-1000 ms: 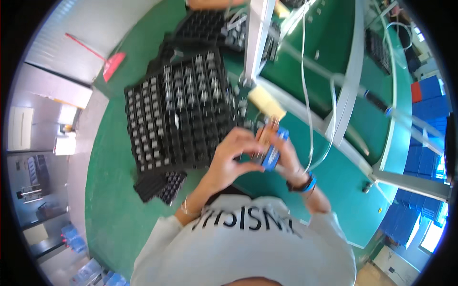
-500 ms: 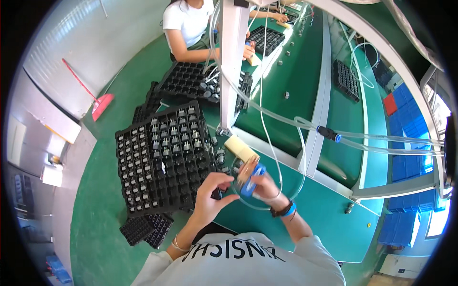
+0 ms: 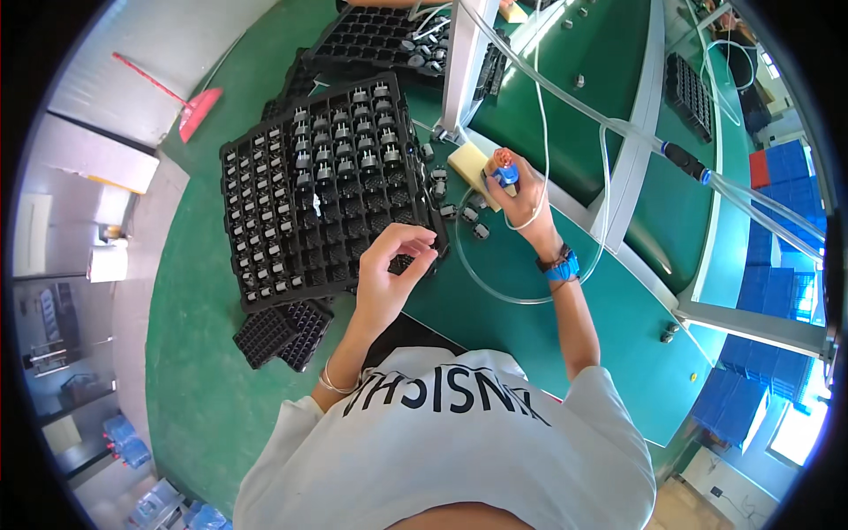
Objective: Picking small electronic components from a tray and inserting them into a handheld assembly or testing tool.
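Note:
My right hand point(image 3: 530, 199) is closed round a small blue hand tool point(image 3: 506, 173) with a reddish tip, beside a pale yellow block point(image 3: 471, 166). A thin clear tube point(image 3: 495, 291) loops round below this hand. My left hand point(image 3: 389, 274) hovers over the near right edge of a large black compartment tray point(image 3: 344, 237). Its fingers curl in until the tips come close to the thumb; anything between them is too small to make out. Small grey and black parts with metal pins fill many pockets of the tray. Several loose parts point(image 3: 480, 230) lie on the green bench between my hands.
A white metal post point(image 3: 461, 75) rises beyond the block. Tubes with a black connector point(image 3: 685, 161) hang across the right. Another black tray point(image 3: 380, 40) lies farther back, near a person's forearm point(image 3: 397, 3). Smaller black trays point(image 3: 265, 336) sit low at left.
The view has shifted, so the scene sits higher. My right hand has moved away from the left, taking the blue tool to the yellow block. My left fingers have drawn together.

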Demonstrator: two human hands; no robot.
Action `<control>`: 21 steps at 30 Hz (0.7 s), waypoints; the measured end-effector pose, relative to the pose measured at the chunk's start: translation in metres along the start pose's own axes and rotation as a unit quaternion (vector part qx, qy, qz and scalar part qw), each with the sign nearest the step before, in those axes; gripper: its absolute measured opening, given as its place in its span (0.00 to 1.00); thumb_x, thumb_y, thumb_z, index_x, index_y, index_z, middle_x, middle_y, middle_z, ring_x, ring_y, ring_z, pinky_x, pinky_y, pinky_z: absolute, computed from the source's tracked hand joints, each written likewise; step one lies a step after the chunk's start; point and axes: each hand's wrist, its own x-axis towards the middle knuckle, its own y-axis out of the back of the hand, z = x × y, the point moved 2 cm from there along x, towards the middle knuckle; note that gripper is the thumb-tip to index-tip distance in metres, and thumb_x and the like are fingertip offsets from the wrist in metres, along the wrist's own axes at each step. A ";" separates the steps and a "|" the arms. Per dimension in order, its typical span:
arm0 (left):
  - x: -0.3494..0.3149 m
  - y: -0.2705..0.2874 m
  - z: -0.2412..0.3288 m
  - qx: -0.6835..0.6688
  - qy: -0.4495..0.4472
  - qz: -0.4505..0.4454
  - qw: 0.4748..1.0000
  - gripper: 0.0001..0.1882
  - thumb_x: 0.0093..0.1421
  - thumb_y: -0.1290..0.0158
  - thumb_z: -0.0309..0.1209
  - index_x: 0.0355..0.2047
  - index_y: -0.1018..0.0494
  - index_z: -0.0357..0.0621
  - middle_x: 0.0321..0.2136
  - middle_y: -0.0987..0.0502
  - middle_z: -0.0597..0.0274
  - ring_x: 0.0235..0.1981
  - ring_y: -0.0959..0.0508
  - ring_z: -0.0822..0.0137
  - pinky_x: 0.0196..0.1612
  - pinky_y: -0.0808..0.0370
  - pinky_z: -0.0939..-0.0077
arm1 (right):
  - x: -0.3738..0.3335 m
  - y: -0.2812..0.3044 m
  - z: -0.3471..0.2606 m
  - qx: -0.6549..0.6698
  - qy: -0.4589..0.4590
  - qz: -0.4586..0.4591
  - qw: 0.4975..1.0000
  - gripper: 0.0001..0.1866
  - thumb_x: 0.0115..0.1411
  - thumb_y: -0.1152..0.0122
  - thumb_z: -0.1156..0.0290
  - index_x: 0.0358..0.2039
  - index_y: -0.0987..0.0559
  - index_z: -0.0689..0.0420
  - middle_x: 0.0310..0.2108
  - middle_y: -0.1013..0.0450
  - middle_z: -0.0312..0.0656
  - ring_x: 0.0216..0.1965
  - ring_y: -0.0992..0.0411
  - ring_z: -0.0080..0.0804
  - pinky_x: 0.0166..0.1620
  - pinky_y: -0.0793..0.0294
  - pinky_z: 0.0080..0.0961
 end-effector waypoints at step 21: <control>0.098 0.052 -0.010 0.442 -0.077 -0.044 0.893 0.12 0.49 0.45 0.28 0.36 0.28 0.44 0.34 0.28 0.62 0.37 0.29 0.60 0.42 0.32 0.72 | 0.000 -0.002 0.000 -0.016 -0.044 -0.005 0.999 0.30 0.45 0.34 0.62 0.47 0.33 0.59 0.38 0.29 0.53 0.36 0.29 0.53 0.37 0.28 0.35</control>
